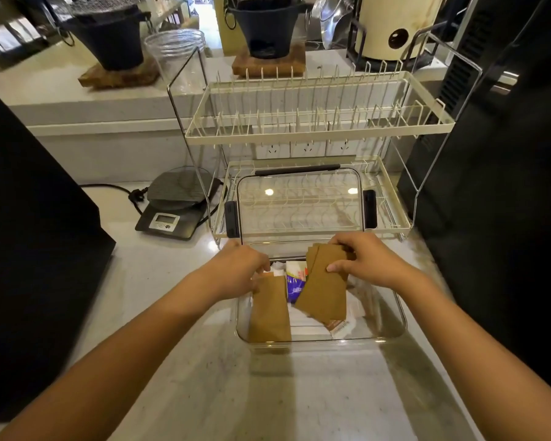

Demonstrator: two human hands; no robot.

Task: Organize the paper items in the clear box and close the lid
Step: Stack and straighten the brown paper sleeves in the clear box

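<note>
A clear plastic box (392, 326) stands open on the counter in front of me. Its clear lid (299, 202) with dark clips leans upright behind it against the rack. Inside lie white papers and a purple-and-white packet (295, 281). My left hand (239, 268) holds the top of a brown paper stack (269, 316) standing at the box's left side. My right hand (363, 261) grips a second brown paper stack (325, 291), tilted over the middle of the box.
A cream two-tier wire dish rack (318, 128) stands right behind the box. A black kitchen scale (172, 205) with a cable sits to the left. Dark appliances (29, 249) flank both sides. Black pots and a clear jar (175, 49) sit on the raised ledge behind.
</note>
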